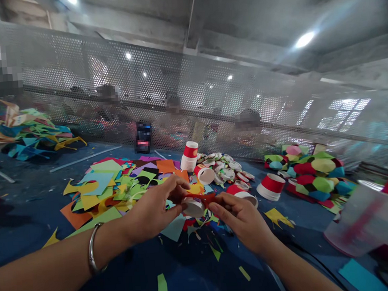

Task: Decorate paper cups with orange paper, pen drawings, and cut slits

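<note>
My left hand (155, 207), a silver bangle on its wrist, pinches a small white round piece (194, 207) that looks like a cut-off paper cup bottom. My right hand (242, 218) has its thumb and fingers closed on a red-orange paper piece (203, 197), which lies across the top of the white round piece. Both hands are close together above the table, in front of a heap of coloured paper scraps (96, 184). Just behind them, a red and white paper cup (205, 174) lies tipped over.
Stacked paper cups (190, 157) stand behind, beside a pile of cut cup bottoms (227, 167). Another cup (271, 187) and colourful paper-covered pieces (313, 172) are on the right, near a translucent bucket (367, 217). A phone (142, 137) leans against the perforated screen (161, 76).
</note>
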A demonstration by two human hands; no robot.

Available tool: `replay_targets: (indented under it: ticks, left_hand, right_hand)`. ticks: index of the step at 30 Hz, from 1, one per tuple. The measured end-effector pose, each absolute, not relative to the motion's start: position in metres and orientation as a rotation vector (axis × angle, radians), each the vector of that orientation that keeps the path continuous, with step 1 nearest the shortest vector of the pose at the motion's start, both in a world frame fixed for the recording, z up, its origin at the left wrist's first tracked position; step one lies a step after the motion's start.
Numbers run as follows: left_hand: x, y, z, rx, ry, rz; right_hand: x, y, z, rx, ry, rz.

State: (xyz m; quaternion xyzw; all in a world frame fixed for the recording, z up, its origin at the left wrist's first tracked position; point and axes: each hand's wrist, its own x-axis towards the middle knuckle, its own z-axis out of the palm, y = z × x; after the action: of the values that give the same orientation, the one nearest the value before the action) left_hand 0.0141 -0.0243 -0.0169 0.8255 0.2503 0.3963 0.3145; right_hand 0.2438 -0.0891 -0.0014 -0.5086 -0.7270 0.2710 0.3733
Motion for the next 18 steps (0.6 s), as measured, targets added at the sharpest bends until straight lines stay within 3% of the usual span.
replay_targets:
  ticks: [18]
  left_hand:
    - [0.0148,-0.0257,-0.0133,2.157,0.660,1.003]
  right_hand:
    - [0.2459,-0.0905,-0.0047,-1.343,-1.923,0.584]
